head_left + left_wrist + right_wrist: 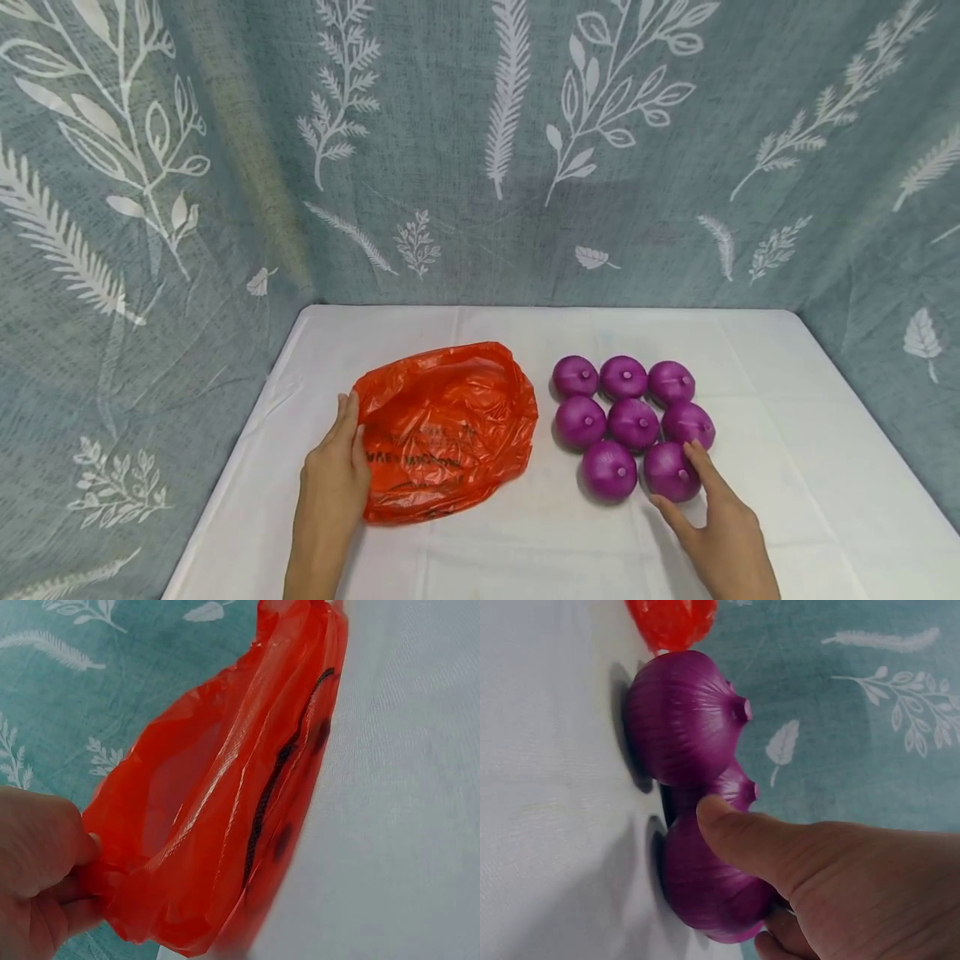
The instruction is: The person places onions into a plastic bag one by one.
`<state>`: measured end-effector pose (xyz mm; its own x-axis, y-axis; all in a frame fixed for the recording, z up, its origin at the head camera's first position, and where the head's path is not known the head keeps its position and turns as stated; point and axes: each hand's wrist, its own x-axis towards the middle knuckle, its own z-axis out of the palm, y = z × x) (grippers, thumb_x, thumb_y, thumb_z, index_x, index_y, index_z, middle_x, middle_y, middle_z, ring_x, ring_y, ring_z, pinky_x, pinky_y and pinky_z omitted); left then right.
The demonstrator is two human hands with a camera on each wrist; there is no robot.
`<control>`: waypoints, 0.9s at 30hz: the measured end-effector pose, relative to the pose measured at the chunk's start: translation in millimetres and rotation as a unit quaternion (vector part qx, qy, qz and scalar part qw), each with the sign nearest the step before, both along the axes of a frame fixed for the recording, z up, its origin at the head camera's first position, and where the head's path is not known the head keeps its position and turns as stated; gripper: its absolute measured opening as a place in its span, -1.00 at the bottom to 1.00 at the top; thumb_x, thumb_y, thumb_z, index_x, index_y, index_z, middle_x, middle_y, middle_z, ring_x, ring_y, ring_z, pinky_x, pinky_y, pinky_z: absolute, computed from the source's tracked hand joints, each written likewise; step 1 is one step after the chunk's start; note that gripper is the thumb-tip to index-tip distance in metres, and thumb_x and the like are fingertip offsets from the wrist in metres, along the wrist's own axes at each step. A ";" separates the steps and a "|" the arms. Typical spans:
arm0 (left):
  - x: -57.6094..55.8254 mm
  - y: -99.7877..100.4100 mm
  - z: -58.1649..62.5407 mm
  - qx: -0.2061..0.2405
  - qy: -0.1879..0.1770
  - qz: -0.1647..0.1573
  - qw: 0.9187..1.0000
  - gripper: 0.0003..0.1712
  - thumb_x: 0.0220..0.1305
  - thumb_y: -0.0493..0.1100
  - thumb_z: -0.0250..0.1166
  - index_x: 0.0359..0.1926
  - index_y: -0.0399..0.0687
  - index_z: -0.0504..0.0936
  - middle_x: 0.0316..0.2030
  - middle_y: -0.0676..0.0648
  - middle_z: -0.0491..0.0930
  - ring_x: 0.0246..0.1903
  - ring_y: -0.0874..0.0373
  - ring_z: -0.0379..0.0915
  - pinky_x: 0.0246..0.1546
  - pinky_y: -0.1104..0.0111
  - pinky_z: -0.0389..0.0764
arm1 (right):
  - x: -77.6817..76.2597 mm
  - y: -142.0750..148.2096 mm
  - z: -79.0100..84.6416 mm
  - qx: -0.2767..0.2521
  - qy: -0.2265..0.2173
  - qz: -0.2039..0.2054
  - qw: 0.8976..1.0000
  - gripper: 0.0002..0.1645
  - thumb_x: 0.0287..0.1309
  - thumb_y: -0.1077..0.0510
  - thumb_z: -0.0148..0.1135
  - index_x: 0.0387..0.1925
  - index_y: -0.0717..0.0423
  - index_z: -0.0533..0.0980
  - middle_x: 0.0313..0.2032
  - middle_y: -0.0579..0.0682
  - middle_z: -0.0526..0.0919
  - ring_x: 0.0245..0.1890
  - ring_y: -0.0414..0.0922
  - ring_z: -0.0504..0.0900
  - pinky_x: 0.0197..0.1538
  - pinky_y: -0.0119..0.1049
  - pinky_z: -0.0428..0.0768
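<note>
An orange-red plastic bag (450,417) with dark print lies at the left of the white table, its mouth spread wide. My left hand (333,475) pinches the bag's left rim between thumb and fingers; the left wrist view shows the bag (187,862) bunched at those fingers (67,900). To the right sit several purple onions (633,423) in close rows, stem ends up. My right hand (723,529) grips the nearest right onion (667,475), thumb on one side and fingers on the other. Its far side is hidden in the right wrist view, where a second onion (682,720) stands beside it.
A white cloth covers the table (510,558). Behind and at both sides hangs a blue-green curtain (450,233) with white leaf patterns. A strip of white cloth separates the bag from the onions.
</note>
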<state>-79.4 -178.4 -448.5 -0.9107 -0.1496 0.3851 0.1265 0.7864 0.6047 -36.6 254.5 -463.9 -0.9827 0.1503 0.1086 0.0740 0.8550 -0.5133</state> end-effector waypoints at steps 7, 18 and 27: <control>-0.5 1.8 -2.0 0.008 -0.003 0.006 1.000 -0.36 0.49 -0.51 0.15 0.54 -0.35 0.33 0.44 -0.35 0.38 0.34 -0.28 0.44 0.22 -0.10 0.55 | 0.3 -2.7 -4.0 0.007 0.007 -0.010 1.000 0.01 0.13 0.10 0.64 0.52 0.22 0.33 0.50 0.31 0.35 0.34 0.43 0.46 0.25 0.32 0.55; 0.9 2.4 -3.6 0.018 -0.002 0.001 1.000 -0.36 0.47 -0.55 0.13 0.53 -0.33 0.35 0.42 -0.37 0.41 0.36 -0.27 0.43 0.26 -0.11 0.54 | 2.5 -6.1 -2.4 -0.001 0.015 -0.036 0.999 -0.03 0.11 0.11 0.64 0.46 0.27 0.34 0.26 0.51 0.54 0.23 0.47 0.54 0.18 0.34 0.60; 3.3 0.9 -0.9 0.009 0.004 0.009 1.000 -0.37 0.47 -0.54 0.15 0.52 -0.32 0.39 0.41 -0.35 0.45 0.36 -0.26 0.46 0.26 -0.12 0.55 | -2.3 -19.5 35.8 -0.056 0.151 -0.023 0.987 -0.07 0.00 0.15 0.71 0.38 0.20 0.45 0.24 0.33 0.65 0.19 0.28 0.68 0.20 -0.64 0.49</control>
<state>-76.1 -177.5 -449.4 -0.9045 -0.1739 0.3893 0.1166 0.7774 0.6181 -38.9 235.0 -428.1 -0.9004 0.2211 0.3747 -0.0596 0.7905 -0.6096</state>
